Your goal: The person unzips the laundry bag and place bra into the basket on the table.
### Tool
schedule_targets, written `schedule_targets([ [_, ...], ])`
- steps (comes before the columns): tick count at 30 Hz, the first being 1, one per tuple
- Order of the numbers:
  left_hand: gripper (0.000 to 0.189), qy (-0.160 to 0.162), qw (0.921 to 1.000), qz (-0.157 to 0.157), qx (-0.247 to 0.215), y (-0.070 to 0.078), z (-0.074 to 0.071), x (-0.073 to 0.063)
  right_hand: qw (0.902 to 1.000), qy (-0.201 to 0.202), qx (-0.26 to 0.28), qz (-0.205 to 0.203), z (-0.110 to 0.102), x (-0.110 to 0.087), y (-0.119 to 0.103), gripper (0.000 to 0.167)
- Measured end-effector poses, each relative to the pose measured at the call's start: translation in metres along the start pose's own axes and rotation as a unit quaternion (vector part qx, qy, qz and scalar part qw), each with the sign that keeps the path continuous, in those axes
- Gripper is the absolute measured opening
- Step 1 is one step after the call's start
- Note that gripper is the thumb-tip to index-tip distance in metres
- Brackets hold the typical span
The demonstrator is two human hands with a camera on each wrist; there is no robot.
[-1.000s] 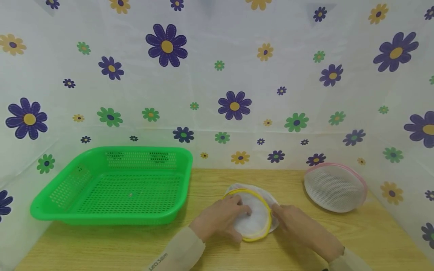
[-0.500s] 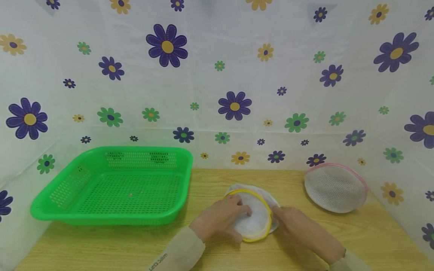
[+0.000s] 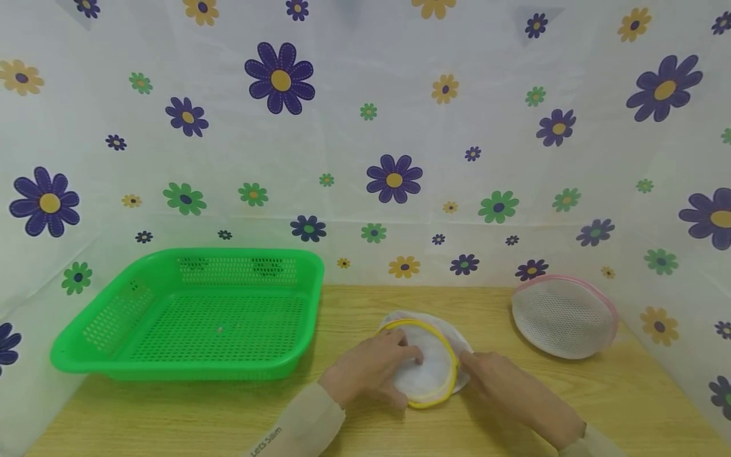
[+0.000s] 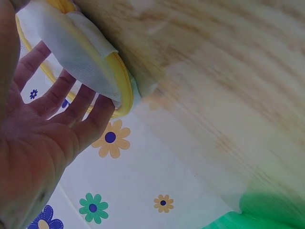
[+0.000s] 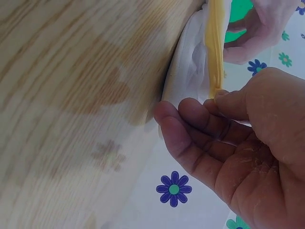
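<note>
A round white mesh laundry bag [image 3: 431, 368] with a yellow zippered edge lies on the wooden table in front of me. Over its left side my left hand [image 3: 374, 365] rests with spread, slightly bent fingers. The left wrist view shows those fingers [image 4: 78, 102] against the mesh and the yellow rim [image 4: 125, 88]. On the right side my right hand [image 3: 505, 387] pinches the yellow edge. Seen from the right wrist, thumb and forefinger meet at the yellow zipper band [image 5: 216, 52], and the other fingers curl loosely below. Whether they hold a zipper pull is hidden.
At the left stands a green perforated plastic basket [image 3: 311, 317]. A second white mesh bag with pink trim [image 3: 562, 317] sits at the back right, near the flower-printed sheet [image 3: 348, 146] that hangs behind and beside the table [image 3: 348, 438].
My right hand has slid very slightly toward me along the bag's right edge. The left hand and the bag stay almost where they were.
</note>
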State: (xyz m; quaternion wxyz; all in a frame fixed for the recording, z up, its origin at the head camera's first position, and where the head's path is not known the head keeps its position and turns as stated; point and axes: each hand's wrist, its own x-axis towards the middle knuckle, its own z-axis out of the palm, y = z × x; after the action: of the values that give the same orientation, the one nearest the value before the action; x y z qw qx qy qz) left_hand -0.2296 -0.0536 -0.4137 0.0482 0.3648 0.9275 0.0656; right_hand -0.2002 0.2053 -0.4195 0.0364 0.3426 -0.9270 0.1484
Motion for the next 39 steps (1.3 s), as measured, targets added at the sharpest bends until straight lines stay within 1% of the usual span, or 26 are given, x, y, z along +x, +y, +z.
schedule_targets([
  [2, 0.064, 0.001, 1.0000, 0.001, -0.002, 0.0000, 0.0001, -0.0002, 0.9999, 0.006, -0.006, -0.009, 0.0005, -0.0003, 0.0011, 0.018],
  [7, 0.063, 0.001, 1.0000, -0.001, -0.008, -0.0002, 0.0001, -0.0003, 0.9997, 0.015, -0.005, -0.018, 0.0019, -0.0010, 0.0015, 0.017],
  [13, 0.063, 0.001, 0.9999, -0.002, -0.013, -0.0012, 0.0007, -0.0005, 0.9998, 0.007, 0.013, -0.011, -0.0009, -0.0019, 0.0001, 0.016],
  [17, 0.063, 0.002, 0.9999, 0.001, -0.012, -0.0018, 0.0014, -0.0001, 0.9997, 0.002, 0.017, -0.017, -0.0013, -0.0018, 0.0023, 0.015],
  [25, 0.063, 0.003, 0.9999, 0.003, -0.014, -0.0029, 0.0010, 0.0009, 0.9994, 0.011, -0.005, -0.033, -0.0026, -0.0009, 0.0038, 0.016],
  [29, 0.064, 0.006, 0.9999, 0.008, -0.012, -0.0033, 0.0007, 0.0013, 0.9993, 0.012, -0.006, -0.034, -0.0043, -0.0007, 0.0028, 0.017],
  [39, 0.063, 0.009, 0.9997, 0.005, -0.023, -0.0043, 0.0016, 0.0012, 0.9991, 0.013, -0.017, -0.038, -0.0035, -0.0013, 0.0027, 0.018],
])
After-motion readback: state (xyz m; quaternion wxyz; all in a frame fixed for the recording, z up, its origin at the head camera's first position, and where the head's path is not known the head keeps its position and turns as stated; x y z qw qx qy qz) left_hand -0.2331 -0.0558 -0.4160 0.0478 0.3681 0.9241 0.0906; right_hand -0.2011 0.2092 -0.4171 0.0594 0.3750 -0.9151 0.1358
